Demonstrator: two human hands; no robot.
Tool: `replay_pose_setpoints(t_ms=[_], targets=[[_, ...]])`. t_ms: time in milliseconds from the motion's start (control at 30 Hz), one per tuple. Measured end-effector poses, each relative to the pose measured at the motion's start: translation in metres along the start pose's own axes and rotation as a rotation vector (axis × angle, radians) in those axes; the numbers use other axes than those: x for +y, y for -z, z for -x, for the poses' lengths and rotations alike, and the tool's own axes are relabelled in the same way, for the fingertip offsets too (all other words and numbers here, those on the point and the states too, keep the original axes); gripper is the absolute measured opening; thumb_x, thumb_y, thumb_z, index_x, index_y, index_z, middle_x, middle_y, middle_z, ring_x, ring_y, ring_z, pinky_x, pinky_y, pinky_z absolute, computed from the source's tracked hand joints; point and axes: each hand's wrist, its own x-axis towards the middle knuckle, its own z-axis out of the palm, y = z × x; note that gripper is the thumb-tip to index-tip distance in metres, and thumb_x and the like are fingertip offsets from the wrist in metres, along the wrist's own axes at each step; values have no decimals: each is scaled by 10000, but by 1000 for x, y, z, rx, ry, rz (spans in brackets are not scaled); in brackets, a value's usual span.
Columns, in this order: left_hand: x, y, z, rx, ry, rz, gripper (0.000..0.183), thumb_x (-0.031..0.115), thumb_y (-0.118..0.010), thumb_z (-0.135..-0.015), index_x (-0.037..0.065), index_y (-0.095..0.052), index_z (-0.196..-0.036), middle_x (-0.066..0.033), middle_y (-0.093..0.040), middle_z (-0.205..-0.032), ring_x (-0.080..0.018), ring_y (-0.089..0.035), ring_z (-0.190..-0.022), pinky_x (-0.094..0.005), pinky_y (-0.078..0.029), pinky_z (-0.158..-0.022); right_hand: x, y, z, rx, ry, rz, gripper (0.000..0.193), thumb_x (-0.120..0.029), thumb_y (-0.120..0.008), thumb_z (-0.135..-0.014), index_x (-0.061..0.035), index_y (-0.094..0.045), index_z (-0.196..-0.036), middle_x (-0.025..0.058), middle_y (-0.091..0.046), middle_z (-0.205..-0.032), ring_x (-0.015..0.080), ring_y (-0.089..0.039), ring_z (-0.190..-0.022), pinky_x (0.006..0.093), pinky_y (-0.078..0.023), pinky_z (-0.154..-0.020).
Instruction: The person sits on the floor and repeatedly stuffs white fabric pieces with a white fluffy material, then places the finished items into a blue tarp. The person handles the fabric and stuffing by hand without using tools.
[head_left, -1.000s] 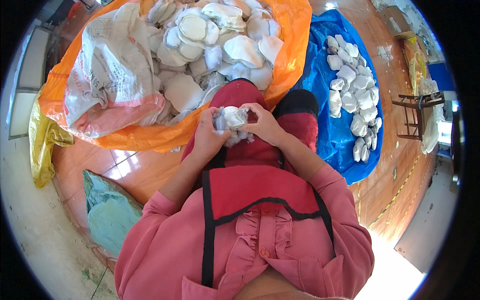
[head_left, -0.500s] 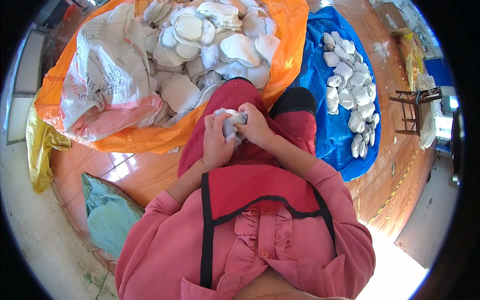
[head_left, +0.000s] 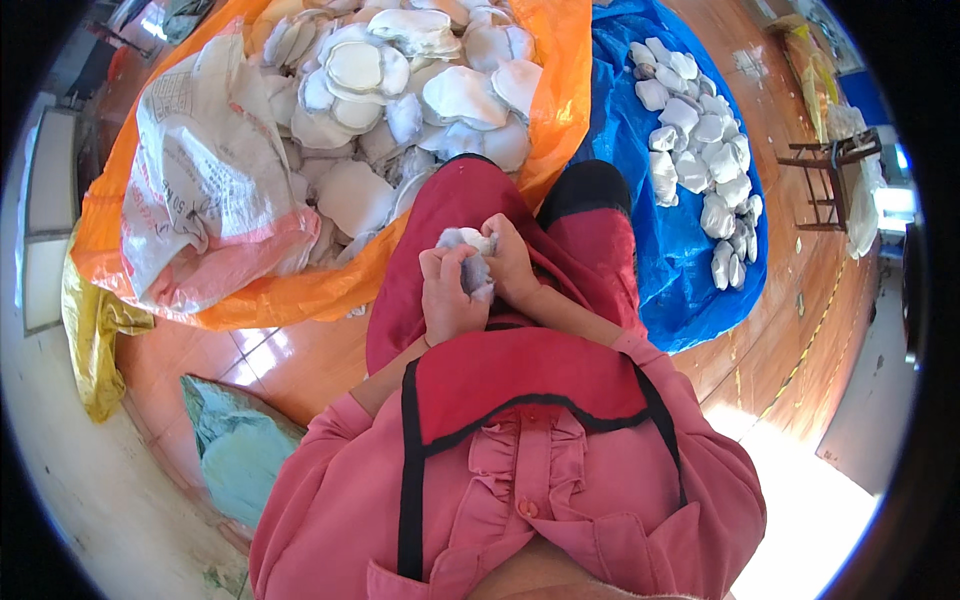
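In the head view, the left hand (head_left: 455, 303) and the right hand (head_left: 513, 264) both curl their fingers around a fluffy white-and-gray piece (head_left: 479, 272), gripping it between them just above the red apron (head_left: 405, 285) on the lap. Up ahead to the left, a big pile of flat white pads (head_left: 355, 195) sits on an orange sheet (head_left: 300, 308), with a white sack (head_left: 210, 165) beside it. To the right, small white bundles (head_left: 712, 155) lie on a blue sheet (head_left: 700, 310).
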Motion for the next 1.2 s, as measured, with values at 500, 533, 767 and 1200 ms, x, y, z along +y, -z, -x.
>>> replay_pose_setpoints(t_ms=[500, 533, 767, 1200], targets=[[-21, 12, -9, 14, 173, 86, 524, -56, -661, -657, 34, -496, -1146, -143, -511, -1092, -305, -533, -1046, -376, -422, -954, -17, 35, 5, -135, 7, -71, 379, -126, -754, -743, -40, -576, -1067, 60, -597, -968, 153, -565, -941, 285, -465, -835], [-23, 12, -9, 8, 117, 71, 460, -44, -653, -684, 21, -491, -1109, -155, -501, -1065, -327, -514, -1038, -385, -421, -928, -22, 41, 5, -161, -76, -132, 382, -128, -763, -735, -38, -595, -1066, 67, -614, -980, 163, -579, -940, 293, -468, -841], [-20, 11, -9, -16, 17, 35, 419, -46, -644, -671, 34, -507, -1059, -151, -496, -1048, -326, -512, -1024, -381, -424, -915, -36, 36, 4, -163, -123, -19, 305, -94, -758, -714, -29, -602, -968, 107, -622, -936, 217, -597, -878, 321, -479, -791], [4, -6, 3, -9, -108, 5, 423, -2, -704, -644, 115, -559, -1024, -128, -488, -1006, -324, -522, -935, -394, -463, -782, -8, 6, 10, 165, 102, 33, 264, -12, -657, -690, -43, -500, -900, 131, -508, -874, 281, -514, -819, 365, -430, -704]])
